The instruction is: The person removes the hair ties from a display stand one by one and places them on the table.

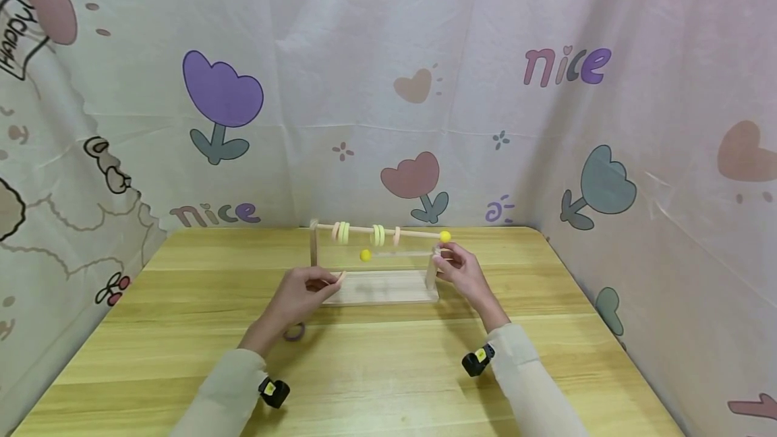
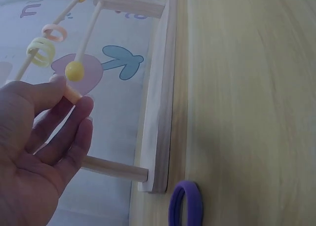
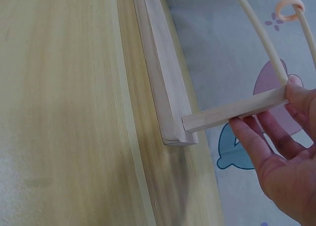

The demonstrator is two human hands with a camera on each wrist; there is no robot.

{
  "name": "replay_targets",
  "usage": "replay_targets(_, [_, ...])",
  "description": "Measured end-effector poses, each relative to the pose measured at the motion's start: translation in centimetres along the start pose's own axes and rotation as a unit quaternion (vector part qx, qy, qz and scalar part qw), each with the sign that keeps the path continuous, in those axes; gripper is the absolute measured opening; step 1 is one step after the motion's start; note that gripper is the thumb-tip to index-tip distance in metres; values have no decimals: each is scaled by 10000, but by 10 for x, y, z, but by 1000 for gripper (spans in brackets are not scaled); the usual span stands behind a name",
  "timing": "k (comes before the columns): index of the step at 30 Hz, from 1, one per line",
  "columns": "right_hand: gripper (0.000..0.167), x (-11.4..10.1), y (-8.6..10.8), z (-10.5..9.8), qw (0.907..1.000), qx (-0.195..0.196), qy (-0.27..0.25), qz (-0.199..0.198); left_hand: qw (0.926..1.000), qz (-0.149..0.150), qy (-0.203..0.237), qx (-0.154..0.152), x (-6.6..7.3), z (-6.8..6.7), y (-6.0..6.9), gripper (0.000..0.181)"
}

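A wooden stand has a flat base [image 1: 388, 288], an upright at each end and two rods tipped with yellow balls. My left hand [image 1: 303, 292] pinches a peach hair tie [image 2: 72, 94] between thumb and index finger. Close to that hair tie, in the left wrist view, is the yellow ball [image 2: 75, 71] of the nearer rod [image 1: 400, 253]. The farther rod [image 1: 415, 234] carries several peach and pale yellow hair ties [image 1: 378, 235]. With thumb and fingers, my right hand [image 1: 464, 274] grips the top of the right upright [image 3: 232, 110].
A purple hair tie [image 1: 294, 332] lies on the wooden table [image 1: 388, 369], near my left wrist. Behind the table hangs a printed cloth [image 1: 340, 86], which also runs along both sides. Each sleeve bears a small black camera [image 1: 274, 392].
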State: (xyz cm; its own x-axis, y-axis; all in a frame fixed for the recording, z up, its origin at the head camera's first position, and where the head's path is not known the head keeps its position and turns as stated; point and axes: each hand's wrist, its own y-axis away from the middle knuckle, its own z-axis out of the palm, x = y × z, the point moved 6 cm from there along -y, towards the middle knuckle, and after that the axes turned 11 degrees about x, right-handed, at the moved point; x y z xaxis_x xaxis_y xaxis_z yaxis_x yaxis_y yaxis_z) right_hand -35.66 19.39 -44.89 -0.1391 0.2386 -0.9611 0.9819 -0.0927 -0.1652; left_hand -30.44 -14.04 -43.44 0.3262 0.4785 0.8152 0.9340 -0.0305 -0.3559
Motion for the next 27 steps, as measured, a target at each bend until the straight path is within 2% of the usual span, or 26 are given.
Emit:
replay_targets(3, [44, 0, 0, 0, 10000, 2, 1, -3, 9998, 102, -50, -146, -2, -1, 1, 7])
replay_targets(11, [41, -1, 0, 1, 9999, -19, -102, -28, 9965, 601, -322, -489, -4, -1, 3, 5])
replay_targets(22, [42, 1, -1, 1, 10000, -41, 4, 9, 9929, 671, -483, -851, -11, -2, 8, 8])
replay_targets(27, [43, 0, -1, 1, 10000, -29, -41, 19, 9925, 582, -426, -985, -15, -3, 10, 5])
